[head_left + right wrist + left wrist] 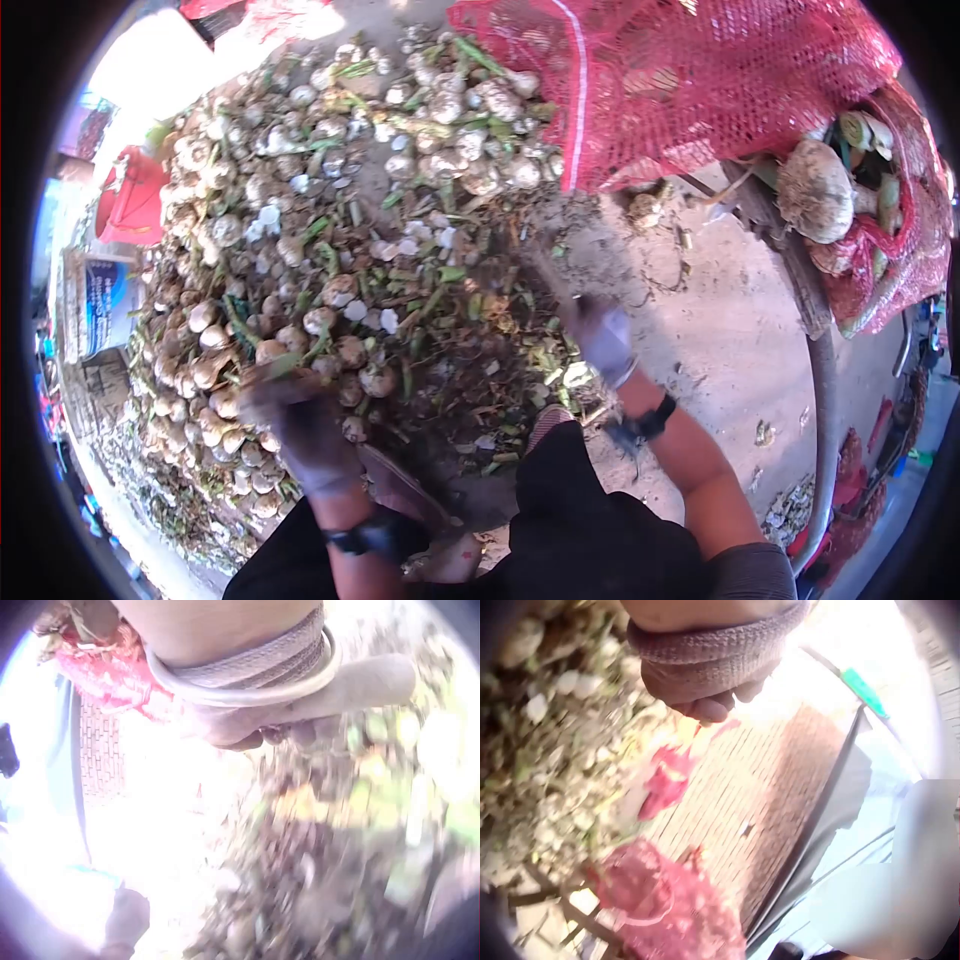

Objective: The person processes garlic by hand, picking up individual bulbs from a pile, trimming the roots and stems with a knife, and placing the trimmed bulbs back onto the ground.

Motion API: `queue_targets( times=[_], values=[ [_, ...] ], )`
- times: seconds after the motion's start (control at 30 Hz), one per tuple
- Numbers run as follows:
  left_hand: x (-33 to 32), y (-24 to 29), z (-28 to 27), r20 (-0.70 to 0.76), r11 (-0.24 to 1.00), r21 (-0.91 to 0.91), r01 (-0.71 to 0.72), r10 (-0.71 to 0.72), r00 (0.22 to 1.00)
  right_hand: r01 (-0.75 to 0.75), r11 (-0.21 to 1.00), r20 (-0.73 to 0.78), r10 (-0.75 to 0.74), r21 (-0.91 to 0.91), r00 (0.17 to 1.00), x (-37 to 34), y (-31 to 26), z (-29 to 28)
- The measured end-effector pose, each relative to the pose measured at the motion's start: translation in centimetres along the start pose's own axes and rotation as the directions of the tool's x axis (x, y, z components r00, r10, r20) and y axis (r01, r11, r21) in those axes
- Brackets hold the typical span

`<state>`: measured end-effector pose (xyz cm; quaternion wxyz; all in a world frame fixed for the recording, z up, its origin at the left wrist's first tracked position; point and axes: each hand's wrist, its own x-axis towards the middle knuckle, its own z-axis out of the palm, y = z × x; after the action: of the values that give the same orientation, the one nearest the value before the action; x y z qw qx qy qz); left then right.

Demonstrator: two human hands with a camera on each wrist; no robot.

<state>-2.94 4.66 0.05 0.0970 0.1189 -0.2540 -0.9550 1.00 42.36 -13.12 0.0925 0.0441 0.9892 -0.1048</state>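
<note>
In the head view my gloved left hand (318,445) reaches over the garlic bulbs (205,345) at the left of the heap, its fingertips dark and smeared by motion. The left wrist view has its fingers (709,709) bent, tips partly hidden behind the cuff. My gloved right hand (605,345) is above the edge of the leafy scraps (490,310), nearest the bare ground. A thin blurred object (548,268) runs up and left from its fingers; its kind does not show. Curled fingers (251,739) show under the right wrist band.
Garlic bulbs with cut stems spread across the ground ahead and left. A red mesh sack (690,90) lies at the upper right, another with large bulbs (815,190) beside it. A grey metal pipe (822,420) curves down the right side. A red bucket (135,195) stands far left.
</note>
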Motion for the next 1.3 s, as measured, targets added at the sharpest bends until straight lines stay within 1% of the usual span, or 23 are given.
queue_targets(
  times=[0.03,0.07,0.13,0.17,0.23,0.3,0.33,0.37,0.43,0.47,0.5,0.53,0.57,0.6,0.67,0.73,0.8,0.87,0.93,0.97,1.03,1.17,1.3],
  values=[
    [1.6,4.3,-1.9,0.050,0.979,-0.183,0.091,-0.083,0.995,0.039,0.999,-0.336,-0.030,0.020,0.942,1.8,2.6,-1.8],
    [2.5,7.1,-3.5,0.113,0.918,-0.353,0.179,-0.148,0.982,-0.127,0.963,-0.369,0.210,0.237,0.905,3.8,3.1,-5.4],
    [1.7,7.3,-3.8,0.099,0.915,-0.290,0.280,-0.262,0.960,-0.176,0.975,-0.523,0.079,-0.138,0.849,7.9,8.6,-5.8],
    [1.6,7.3,-3.9,0.071,0.900,-0.224,0.374,-0.368,0.927,-0.216,0.973,-0.445,0.159,-0.081,0.881,9.8,10.9,-5.5],
    [0.5,2.4,-3.3,-0.148,0.959,0.108,0.261,-0.244,0.958,-0.300,0.951,-0.259,0.274,-0.067,0.926,11.5,12.2,-5.6],
    [-1.8,-2.6,1.5,-0.088,0.895,0.245,0.374,-0.363,0.927,-0.289,0.954,-0.214,0.267,-0.079,0.940,11.6,12.1,-5.1],
    [-2.3,-4.4,-0.1,0.041,0.683,0.695,0.225,-0.351,0.936,-0.280,0.955,-0.179,0.261,-0.093,0.949,11.9,11.9,-4.9],
    [-2.5,-6.3,0.0,0.156,0.310,0.950,-0.029,-0.393,0.906,-0.275,0.961,-0.194,0.273,0.015,0.942,11.4,9.7,-4.4],
    [-4.5,-9.8,2.4,-0.069,0.506,0.756,0.415,-0.569,0.820,0.053,0.967,-0.310,0.029,0.251,0.950,6.4,3.4,-4.9],
    [-5.1,-11.4,1.6,0.098,0.473,0.863,0.175,-0.498,0.862,0.164,0.927,-0.289,-0.064,0.337,0.955,4.1,-0.2,-5.9],
    [-5.4,-13.0,0.0,0.266,0.402,0.912,-0.075,-0.444,0.855,0.007,0.859,-0.122,0.064,0.511,0.991,1.4,-3.5,-5.5],
    [-5.7,-13.7,-1.0,0.251,0.375,0.925,-0.059,-0.488,0.836,0.016,0.620,-0.019,-0.002,0.784,1.000,-0.4,-6.8,-7.2],
    [-6.0,-13.6,-0.8,0.178,0.478,0.869,0.128,-0.544,0.820,-0.248,0.436,0.290,-0.031,0.865,0.957,-1.9,-9.2,-10.2],
    [-6.0,-13.3,-0.5,0.127,0.560,0.770,0.306,-0.603,0.787,-0.281,0.386,0.333,-0.075,0.879,0.940,-2.7,-10.0,-10.8],
    [-5.4,-11.9,-0.6,0.216,0.516,0.844,0.149,-0.580,0.786,0.284,0.612,-0.147,-0.265,0.738,0.953,-2.9,-9.4,-10.3],
    [-5.4,-11.0,0.3,0.315,0.475,0.880,-0.013,-0.562,0.765,0.337,0.745,-0.096,-0.348,0.576,0.933,-3.2,-9.5,-11.4],
    [-5.9,-10.0,2.3,0.049,0.525,0.742,0.416,-0.662,0.748,0.393,0.836,-0.025,-0.416,0.384,0.909,-3.1,-9.8,-12.1],
    [-5.9,-10.5,0.1,0.057,0.567,0.691,0.448,-0.660,0.749,0.442,0.801,-0.002,-0.483,0.404,0.876,-2.9,-10.5,-12.2],
    [-5.5,-11.2,-2.1,-0.209,0.432,0.209,0.877,-0.857,0.472,0.440,0.788,-0.023,-0.478,0.431,0.878,-3.1,-11.0,-11.7],
    [-5.6,-10.6,-2.3,-0.214,0.432,0.209,0.877,-0.855,0.472,0.440,0.773,-0.046,-0.473,0.457,0.880,-3.2,-11.1,-11.2],
    [-5.8,-9.3,-2.2,0.107,0.576,0.499,0.647,-0.782,0.614,0.413,0.768,-0.041,-0.453,0.490,0.890,-2.6,-9.6,-8.3],
    [-5.1,-9.4,-2.1,0.072,0.438,0.786,0.436,-0.765,0.639,0.343,0.790,0.030,-0.414,0.508,0.910,-2.2,-9.1,-5.9],
    [-3.9,-7.9,-1.8,0.105,0.410,0.837,0.363,-0.770,0.629,0.353,0.780,0.037,-0.432,0.516,0.901,-1.6,-9.2,-4.9]
  ],
)
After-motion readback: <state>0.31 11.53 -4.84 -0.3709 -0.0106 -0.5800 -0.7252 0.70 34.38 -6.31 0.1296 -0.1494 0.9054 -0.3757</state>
